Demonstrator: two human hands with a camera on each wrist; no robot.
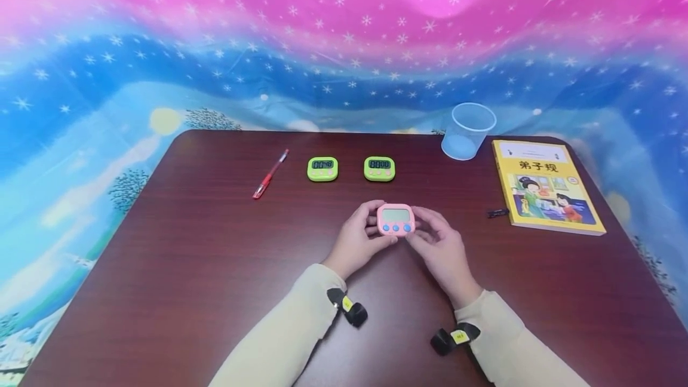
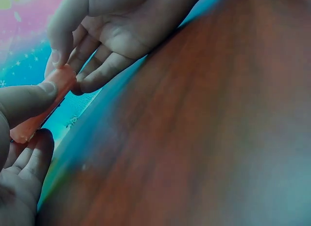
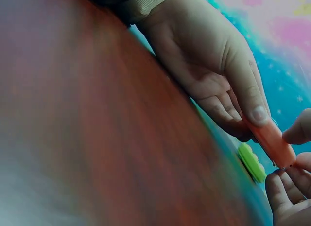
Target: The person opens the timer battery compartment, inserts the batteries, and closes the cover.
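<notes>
Both hands grip the pink timer [image 1: 396, 220], lifted just above the table [image 1: 215, 267] centre. Left hand [image 1: 359, 239] pinches its 9 o'clock edge, right hand [image 1: 438, 243] its 3 o'clock edge, fingers curled round it. Two green timers [image 1: 323, 168] at 12 o'clock, pen [image 1: 270, 174] at 10, cup [image 1: 466, 131] and book [image 1: 547, 186] at 2.

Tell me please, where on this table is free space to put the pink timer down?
Bare wood lies left of the left hand, below the red pen, and right of the right hand, below the yellow book. The back row is crowded: two green timers, plastic cup, black clip. The pink timer sits between both hands.
</notes>
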